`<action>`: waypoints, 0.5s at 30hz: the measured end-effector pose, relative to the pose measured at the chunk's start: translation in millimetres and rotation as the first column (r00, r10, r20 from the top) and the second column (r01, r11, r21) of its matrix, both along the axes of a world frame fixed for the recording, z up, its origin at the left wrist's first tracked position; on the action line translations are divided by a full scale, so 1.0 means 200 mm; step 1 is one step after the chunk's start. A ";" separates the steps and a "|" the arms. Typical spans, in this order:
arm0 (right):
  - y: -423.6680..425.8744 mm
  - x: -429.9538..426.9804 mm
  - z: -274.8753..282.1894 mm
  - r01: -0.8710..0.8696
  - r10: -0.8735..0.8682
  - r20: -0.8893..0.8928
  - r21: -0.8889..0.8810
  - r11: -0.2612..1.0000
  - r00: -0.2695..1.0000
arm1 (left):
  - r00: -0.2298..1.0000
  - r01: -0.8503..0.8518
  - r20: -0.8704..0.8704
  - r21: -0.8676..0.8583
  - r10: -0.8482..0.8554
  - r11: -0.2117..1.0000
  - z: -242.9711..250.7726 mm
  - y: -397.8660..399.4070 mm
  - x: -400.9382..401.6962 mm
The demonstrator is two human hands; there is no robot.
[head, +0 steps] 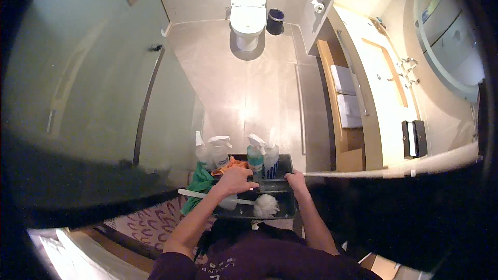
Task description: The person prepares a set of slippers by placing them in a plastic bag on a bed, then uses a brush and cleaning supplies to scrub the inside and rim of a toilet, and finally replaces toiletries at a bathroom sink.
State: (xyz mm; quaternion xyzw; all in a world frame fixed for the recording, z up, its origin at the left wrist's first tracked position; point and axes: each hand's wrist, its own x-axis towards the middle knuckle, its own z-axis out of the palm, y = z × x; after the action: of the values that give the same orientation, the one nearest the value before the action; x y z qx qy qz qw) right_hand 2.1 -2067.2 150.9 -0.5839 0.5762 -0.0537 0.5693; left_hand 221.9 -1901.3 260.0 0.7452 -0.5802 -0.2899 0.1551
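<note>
In front of my body is a black cleaning caddy with a raised middle bar. My left hand lies over that bar, its fingers on the far side and thumb nearer me. My right hand grips the right rim. Spray bottles stand in the far compartment, among them a green-blue one and a clear one. An orange cloth is bunched beside them. A green cloth drapes over the left side. A white toilet brush and a white-handled tool lie in the near compartment.
Ahead is a toilet with a small dark bin beside it. A glass partition stands to the left. On the right, a washbasin counter runs above a shelf with folded white towels. A patterned mat lies lower left.
</note>
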 end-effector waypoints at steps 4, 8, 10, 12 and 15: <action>-0.22 0.24 0.10 0.046 -0.046 0.005 0.072 0.996 0.999 | 0.996 0.086 0.034 0.015 -0.087 0.996 0.04 -0.30 0.30; -0.46 0.37 0.14 0.095 -0.156 0.283 0.218 0.971 0.946 | 0.994 0.087 -0.075 0.050 -0.083 0.995 0.02 -0.63 0.57; -0.53 0.49 0.24 0.316 -0.358 0.316 0.177 0.932 0.879 | 0.992 0.077 -0.107 0.109 -0.066 0.991 0.01 -0.79 0.70; -0.61 0.56 0.30 0.394 -0.444 0.297 0.214 0.894 0.845 | 0.991 0.074 -0.120 0.147 -0.057 0.986 0.03 -0.91 0.81; -0.76 0.63 0.29 0.504 -0.513 0.261 0.105 0.857 0.818 | 0.993 0.106 -0.063 0.092 -0.100 0.990 -0.08 -1.12 0.98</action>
State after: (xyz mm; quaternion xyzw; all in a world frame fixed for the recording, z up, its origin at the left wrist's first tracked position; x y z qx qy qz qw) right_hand 127.9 -2219.9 208.3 -0.3868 0.6253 -0.2767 0.6188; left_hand 418.6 -2125.3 244.1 0.7119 -0.5988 -0.3463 0.1211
